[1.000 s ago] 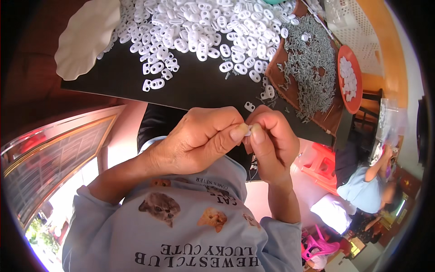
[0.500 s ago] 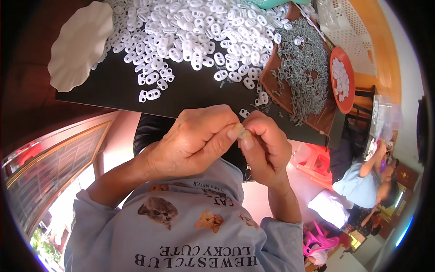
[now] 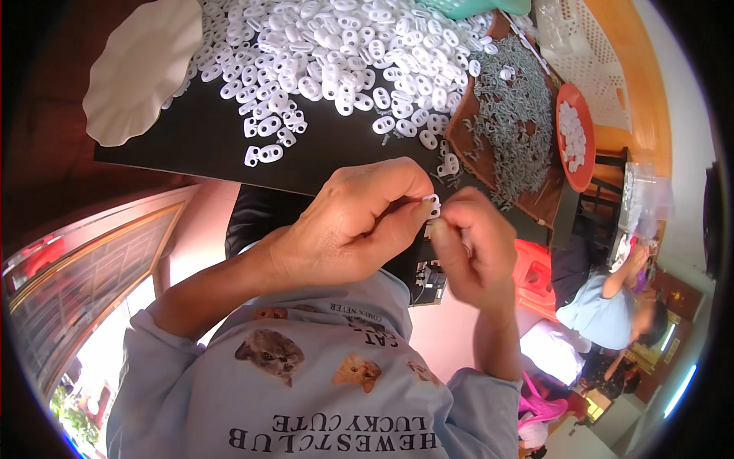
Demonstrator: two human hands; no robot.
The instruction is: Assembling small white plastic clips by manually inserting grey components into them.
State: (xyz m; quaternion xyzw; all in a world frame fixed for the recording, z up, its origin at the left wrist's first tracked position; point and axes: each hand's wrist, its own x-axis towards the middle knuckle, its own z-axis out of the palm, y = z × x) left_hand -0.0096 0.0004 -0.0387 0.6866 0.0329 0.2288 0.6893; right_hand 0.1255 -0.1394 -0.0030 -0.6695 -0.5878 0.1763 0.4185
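My left hand (image 3: 367, 218) is closed in a pinch on a small white two-holed plastic piece (image 3: 433, 205), which shows between thumb and forefinger. Close beside it, my right hand (image 3: 475, 237) has thumb and forefinger pressed together, somewhat blurred. A tiny pale bit shows at its thumb tip, too small to name. Beyond my hands, a large heap of the same white two-holed pieces (image 3: 329, 46) covers the back of the black table (image 3: 191, 145). Grey screws (image 3: 508, 115) lie in a spread pile on a brown mat (image 3: 464, 130) at the right.
At the table's left stands a cream wavy-edged tray (image 3: 141, 73). A red bowl (image 3: 564, 176) with white pieces sits at the right edge, and part of a green basket (image 3: 474, 6) shows at the back. Below right are a red stool (image 3: 535, 279) and another person (image 3: 604, 310).
Both hands have shifted right and slightly apart. The white piece now shows clearly in my left fingers; before, the fingertips mostly covered what was there.
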